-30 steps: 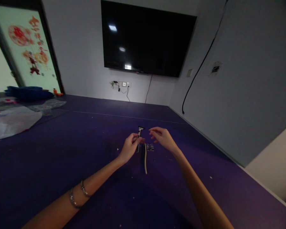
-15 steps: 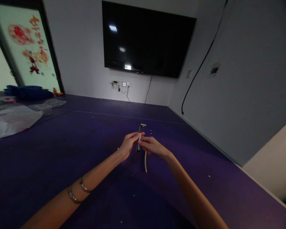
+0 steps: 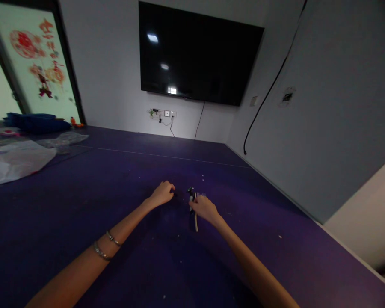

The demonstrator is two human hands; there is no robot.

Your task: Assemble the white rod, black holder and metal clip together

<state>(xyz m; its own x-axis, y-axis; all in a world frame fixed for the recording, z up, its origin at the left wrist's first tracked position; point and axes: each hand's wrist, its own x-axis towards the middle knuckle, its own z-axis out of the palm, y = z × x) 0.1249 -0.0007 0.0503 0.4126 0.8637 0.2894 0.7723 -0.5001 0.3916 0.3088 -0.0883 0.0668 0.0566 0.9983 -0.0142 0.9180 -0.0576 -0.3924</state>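
My right hand [image 3: 205, 208] grips a razor [image 3: 191, 203] by its pale handle, low over the purple surface [image 3: 122, 205], with the dark razor head at the top. A thin cream-coloured strip [image 3: 196, 223] lies beside the razor, partly hidden by that hand. To the left, my left hand [image 3: 162, 193] is closed with its fingertips down near the surface. Something small and dark shows at those fingertips, too small to name. A clear piece with fine markings [image 3: 201, 195] lies just behind my right hand.
White plastic sheeting [image 3: 22, 160] and a dark blue cloth bundle [image 3: 37, 122] lie at the far left. A black cable [image 3: 269, 87] hangs down the right wall. A television [image 3: 199, 53] is mounted on the wall ahead. Small white specks dot the surface.
Both hands were together on the raised razor. My left hand has let go of it and moved left and down. My right hand has lowered the razor towards the surface.
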